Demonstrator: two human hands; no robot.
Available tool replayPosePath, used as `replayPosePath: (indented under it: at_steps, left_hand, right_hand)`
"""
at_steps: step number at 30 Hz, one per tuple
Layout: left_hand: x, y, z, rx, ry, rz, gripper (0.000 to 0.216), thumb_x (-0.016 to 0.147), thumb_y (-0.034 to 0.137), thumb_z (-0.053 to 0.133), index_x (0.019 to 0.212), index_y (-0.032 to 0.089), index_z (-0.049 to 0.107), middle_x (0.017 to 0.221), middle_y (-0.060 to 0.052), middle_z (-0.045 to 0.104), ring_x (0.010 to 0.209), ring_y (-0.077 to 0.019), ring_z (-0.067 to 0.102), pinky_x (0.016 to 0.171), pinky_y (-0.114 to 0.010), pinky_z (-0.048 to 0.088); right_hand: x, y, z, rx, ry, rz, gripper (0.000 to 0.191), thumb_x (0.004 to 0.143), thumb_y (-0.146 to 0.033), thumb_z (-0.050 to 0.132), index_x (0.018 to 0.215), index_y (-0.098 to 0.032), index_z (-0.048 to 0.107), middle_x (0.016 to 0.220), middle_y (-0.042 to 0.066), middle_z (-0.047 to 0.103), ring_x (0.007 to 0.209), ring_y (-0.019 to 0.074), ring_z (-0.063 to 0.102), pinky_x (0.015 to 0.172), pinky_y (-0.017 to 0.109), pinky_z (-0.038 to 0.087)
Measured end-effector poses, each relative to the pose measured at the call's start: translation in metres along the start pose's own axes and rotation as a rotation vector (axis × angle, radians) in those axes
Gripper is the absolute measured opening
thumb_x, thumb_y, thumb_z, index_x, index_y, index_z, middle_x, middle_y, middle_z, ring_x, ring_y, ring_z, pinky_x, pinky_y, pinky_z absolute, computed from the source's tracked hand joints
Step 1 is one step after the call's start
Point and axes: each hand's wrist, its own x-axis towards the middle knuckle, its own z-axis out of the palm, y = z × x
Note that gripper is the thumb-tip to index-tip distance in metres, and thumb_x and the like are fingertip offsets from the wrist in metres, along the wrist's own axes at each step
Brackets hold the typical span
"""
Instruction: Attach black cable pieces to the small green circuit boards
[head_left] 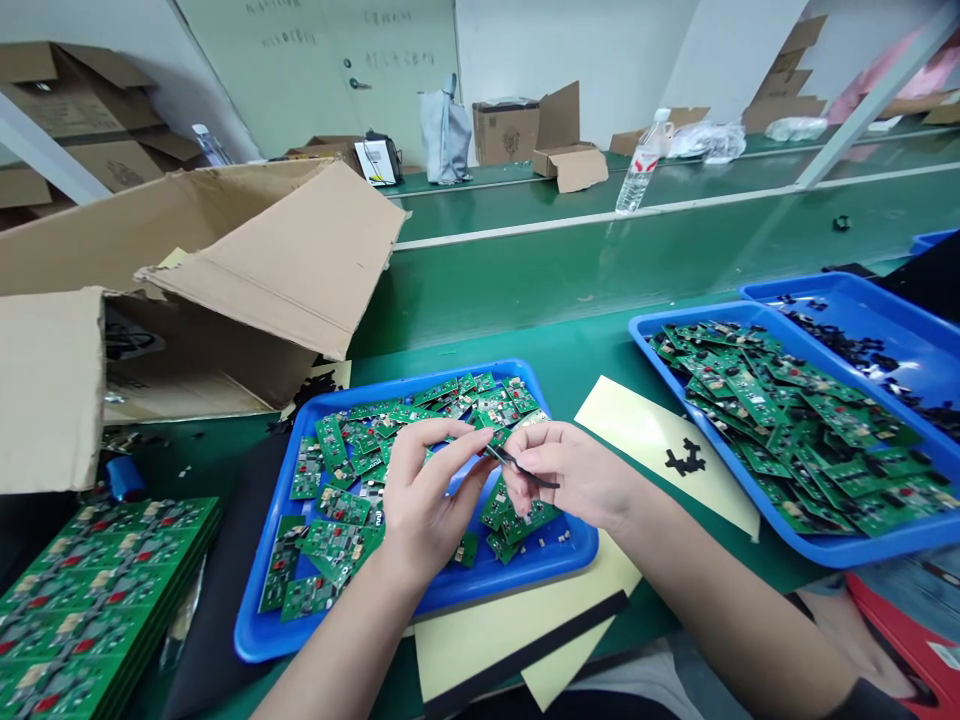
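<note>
Over the blue tray (259, 590) my two hands meet, fingertips nearly touching. My left hand (431, 495) pinches a small green circuit board (496, 437), seen almost edge-on and partly covered by fingers. In my right hand (574, 470) a thin black strip (541, 482) is pinched, its free end sticking out below the thumb and its other end against the board. Loose circuit boards (341, 535) lie scattered in the tray beneath. Yellow backing paper (465, 640) with a long black strip (525, 655) lies at the tray's near edge.
A second blue tray (810, 545) piled with boards stands right, beside another tray (915, 350) holding small black parts. Yellow paper (600, 410) carries black pieces (685, 458). Stacked board panels (97, 610) and an open carton (292, 260) stand left. A bottle (641, 170) stands on the shelf.
</note>
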Motion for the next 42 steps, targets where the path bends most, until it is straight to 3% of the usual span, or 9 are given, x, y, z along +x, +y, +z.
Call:
replayPosePath:
  at_steps: [4, 10, 17, 22, 25, 32, 42]
  left_hand:
    - [-0.001, -0.001, 0.001, 0.006, 0.001, 0.011, 0.029, 0.077, 0.01, 0.069, 0.102, 0.023, 0.061, 0.09, -0.003, 0.06, 0.078, -0.015, 0.061, 0.067, -0.029, 0.054]
    - [0.0, -0.002, 0.001, 0.057, 0.015, 0.043, 0.029, 0.075, 0.006, 0.069, 0.099, 0.022, 0.062, 0.088, -0.003, 0.059, 0.079, -0.0155, 0.06, 0.068, -0.029, 0.052]
    - [-0.001, -0.004, 0.002, 0.117, 0.056, 0.002, 0.028, 0.076, 0.007, 0.068, 0.099, 0.023, 0.062, 0.088, -0.003, 0.06, 0.077, -0.0162, 0.06, 0.065, -0.03, 0.052]
    - [-0.001, -0.004, 0.002, 0.121, 0.067, -0.031, 0.031, 0.075, 0.008, 0.069, 0.101, 0.022, 0.062, 0.089, -0.003, 0.059, 0.078, -0.0169, 0.061, 0.067, -0.031, 0.053]
    - [-0.001, -0.004, 0.001, 0.12, 0.052, -0.03, 0.03, 0.076, 0.009, 0.069, 0.101, 0.024, 0.063, 0.089, -0.003, 0.06, 0.078, -0.0168, 0.061, 0.067, -0.031, 0.053]
    - [-0.001, -0.003, 0.003, 0.095, 0.026, 0.009, 0.028, 0.076, 0.009, 0.068, 0.1, 0.022, 0.063, 0.088, -0.003, 0.061, 0.078, -0.0166, 0.061, 0.068, -0.03, 0.052]
    - [-0.002, -0.005, 0.004, 0.089, 0.021, -0.009, 0.03, 0.076, 0.011, 0.07, 0.102, 0.025, 0.063, 0.089, -0.003, 0.064, 0.078, -0.0167, 0.064, 0.067, -0.03, 0.054]
  right_hand:
    - [-0.001, -0.002, -0.001, 0.007, -0.006, 0.032, 0.016, 0.068, -0.023, 0.068, 0.061, -0.015, 0.057, 0.052, -0.003, 0.06, 0.046, 0.0098, 0.059, 0.049, 0.022, 0.045]
    - [-0.004, -0.003, 0.002, -0.159, 0.15, -0.11, 0.019, 0.071, -0.027, 0.072, 0.066, -0.016, 0.057, 0.056, -0.003, 0.063, 0.052, 0.0096, 0.062, 0.056, 0.022, 0.049]
    - [-0.002, -0.002, 0.005, -0.08, 0.192, -0.016, 0.029, 0.067, -0.033, 0.075, 0.078, -0.017, 0.054, 0.061, -0.005, 0.061, 0.053, 0.0117, 0.065, 0.058, 0.027, 0.054]
    - [-0.001, 0.001, 0.006, -0.233, 0.343, -0.233, 0.038, 0.071, -0.031, 0.072, 0.103, -0.022, 0.054, 0.075, -0.004, 0.062, 0.07, 0.0127, 0.066, 0.072, 0.029, 0.053]
    - [-0.001, 0.002, 0.006, -0.358, 0.337, -0.316, 0.023, 0.073, -0.033, 0.071, 0.09, -0.02, 0.064, 0.083, 0.001, 0.064, 0.081, 0.0137, 0.061, 0.076, 0.028, 0.05]
    - [-0.002, 0.005, 0.003, -0.35, 0.294, -0.322, 0.014, 0.074, -0.032, 0.07, 0.073, -0.019, 0.065, 0.076, 0.0, 0.062, 0.073, 0.0121, 0.056, 0.071, 0.026, 0.047]
    - [-0.001, 0.001, 0.003, -0.177, 0.219, -0.109, 0.028, 0.069, -0.039, 0.075, 0.064, -0.016, 0.059, 0.065, -0.001, 0.063, 0.064, 0.0119, 0.061, 0.065, 0.027, 0.05]
